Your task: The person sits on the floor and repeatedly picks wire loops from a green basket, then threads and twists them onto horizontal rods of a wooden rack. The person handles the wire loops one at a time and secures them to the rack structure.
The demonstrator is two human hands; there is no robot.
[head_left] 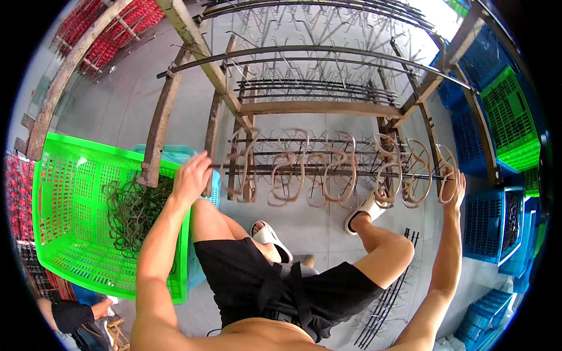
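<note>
My left hand [192, 175] is closed around the left end of a dark rod [363, 173], held level in front of me. My right hand [454, 186] grips its other end, partly hidden behind a hanging loop. From the rod hang several brownish, see-through eyeglass frames [340, 196], spaced side by side on thin hooks. Just beyond stands a wooden rack [316, 108] with more hooked rods [328, 50] across it. Beside my left forearm sits a bright green basket [76, 225] with a tangle of dark eyeglass frames [137, 213] in it.
Racks with red pieces [111, 32] stand at the far left. Blue crates [486, 219] and green crates [506, 105] are stacked on the right. Several hooked rods [389, 292] lie on the floor by my left-bent knee's opposite side. Another person [73, 316] sits at the lower left.
</note>
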